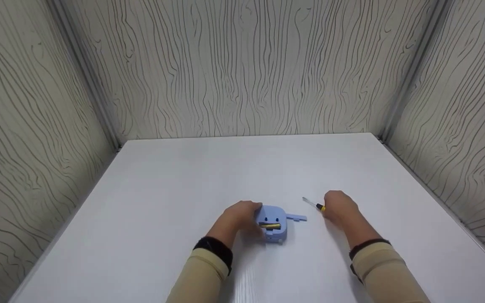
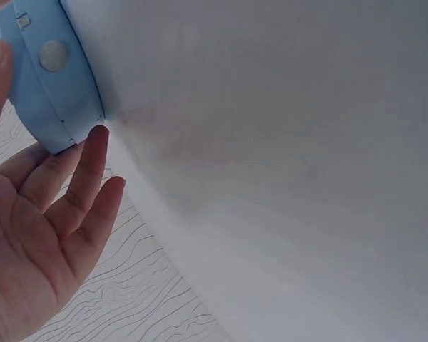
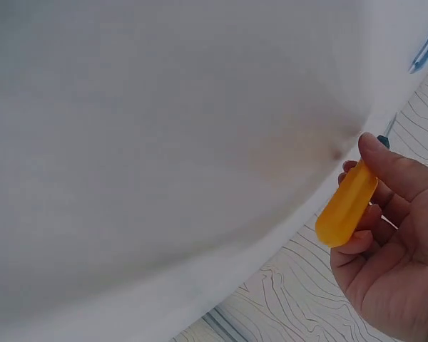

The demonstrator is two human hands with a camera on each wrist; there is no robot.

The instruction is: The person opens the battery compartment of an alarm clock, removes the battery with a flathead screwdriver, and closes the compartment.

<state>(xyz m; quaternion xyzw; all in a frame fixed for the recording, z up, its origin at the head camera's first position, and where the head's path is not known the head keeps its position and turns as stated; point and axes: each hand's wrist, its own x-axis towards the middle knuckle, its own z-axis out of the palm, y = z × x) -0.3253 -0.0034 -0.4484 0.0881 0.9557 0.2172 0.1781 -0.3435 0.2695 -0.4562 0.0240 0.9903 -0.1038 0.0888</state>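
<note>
In the head view my left hand (image 1: 242,215) grips a small light-blue rounded device (image 1: 273,210) by its left side, thumb and fingers round it. An open slot in its face shows a yellow battery (image 1: 271,226), with two dark spots above. The left wrist view shows the thumb on the device's side (image 2: 53,85) near a round pale knob. My right hand (image 1: 340,207) holds a screwdriver (image 3: 348,203) by its yellow handle between thumb and fingers, its metal shaft pointing toward the device and apart from it.
A thin light-blue strip (image 1: 297,217), like a battery cover, lies just right of the device. The white tabletop (image 1: 175,176) reaches back to wood-grain patterned walls (image 1: 242,67) behind and at both sides.
</note>
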